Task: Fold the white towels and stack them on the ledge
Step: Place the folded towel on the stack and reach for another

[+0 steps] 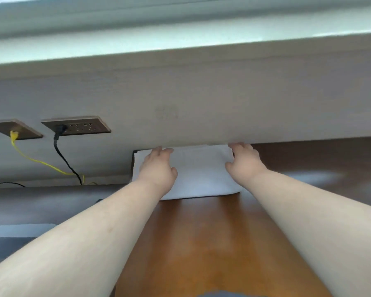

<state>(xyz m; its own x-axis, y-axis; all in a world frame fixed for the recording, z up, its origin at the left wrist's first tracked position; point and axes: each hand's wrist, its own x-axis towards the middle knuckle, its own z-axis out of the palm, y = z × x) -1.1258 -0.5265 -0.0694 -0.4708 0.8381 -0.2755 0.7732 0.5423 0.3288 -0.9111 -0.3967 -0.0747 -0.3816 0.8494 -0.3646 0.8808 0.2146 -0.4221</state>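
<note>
Our left hand [156,168] lies flat on the folded white cloth towel [199,170], right hand [244,161] maybe pinching; uneven pushing could skew it.

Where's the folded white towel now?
Head view, centre: folded white towel on the brown wooden table against the pale wall, left hand on it, right hand at its right edge.
</note>
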